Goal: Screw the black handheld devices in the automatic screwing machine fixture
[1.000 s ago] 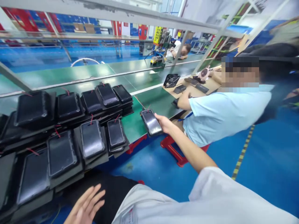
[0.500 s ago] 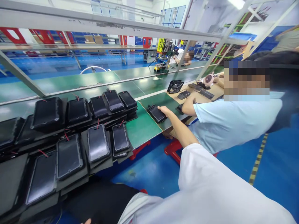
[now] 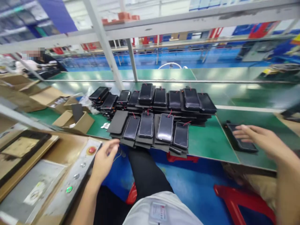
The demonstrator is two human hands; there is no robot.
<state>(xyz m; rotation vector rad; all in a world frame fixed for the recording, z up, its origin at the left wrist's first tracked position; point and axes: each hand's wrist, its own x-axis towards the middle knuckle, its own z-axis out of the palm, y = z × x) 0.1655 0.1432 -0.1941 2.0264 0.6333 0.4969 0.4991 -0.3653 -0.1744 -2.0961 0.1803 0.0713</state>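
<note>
My right hand (image 3: 256, 139) lies spread over a black rugged phone (image 3: 245, 146) on the green bench mat (image 3: 211, 143), its fingers across the phone's top and not wrapped around it. My left hand (image 3: 105, 160) is raised at the bench's front edge, fingers loosely curled and holding nothing I can see. It is nearest to the front row of stacked black rugged phones (image 3: 165, 128), which have thin red wires at their tops. A thin cable (image 3: 119, 154) lies just beyond my fingertips.
A metal control panel (image 3: 77, 168) with a red button lies under my left forearm. Cardboard boxes (image 3: 75, 122) stand left of the phones. A red stool (image 3: 241, 203) stands on the blue floor. A person (image 3: 39, 59) works far left. Metal rack uprights (image 3: 105, 47) rise behind.
The view has swung left, and the seated person in the light blue shirt has left the frame. My left hand has risen to the bench edge. My right hand now lies over the phone.
</note>
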